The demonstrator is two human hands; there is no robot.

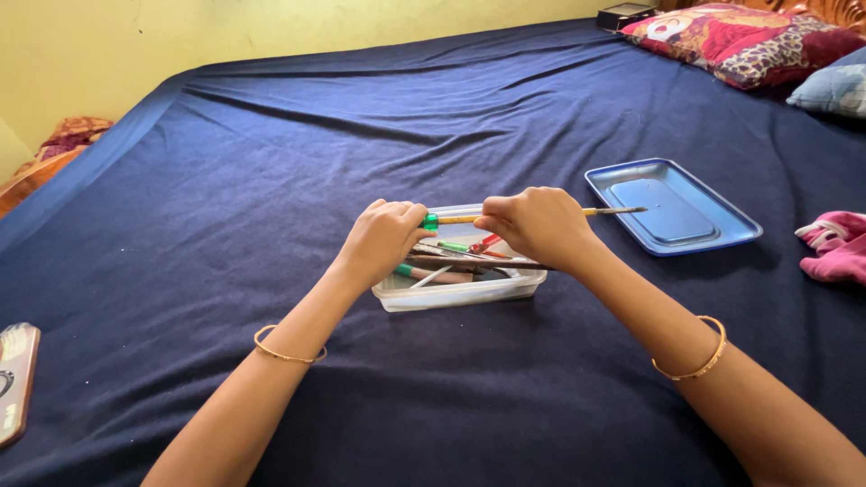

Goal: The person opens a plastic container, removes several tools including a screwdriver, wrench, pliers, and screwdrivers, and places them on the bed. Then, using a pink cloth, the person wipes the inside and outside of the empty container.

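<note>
Both of my hands hold one thin paintbrush level above a clear plastic box on the dark blue bedsheet. My left hand grips its green-capped end. My right hand is closed around the yellow shaft, and the metal ferrule and dark tip stick out to the right. Inside the box lie several more brushes and pens, green, red and brown. Each wrist wears a thin gold bangle.
A blue metal tray lies to the right of the box. Pink cloth sits at the right edge. Patterned pillows are at the far right corner. A flat framed object rests at the left edge.
</note>
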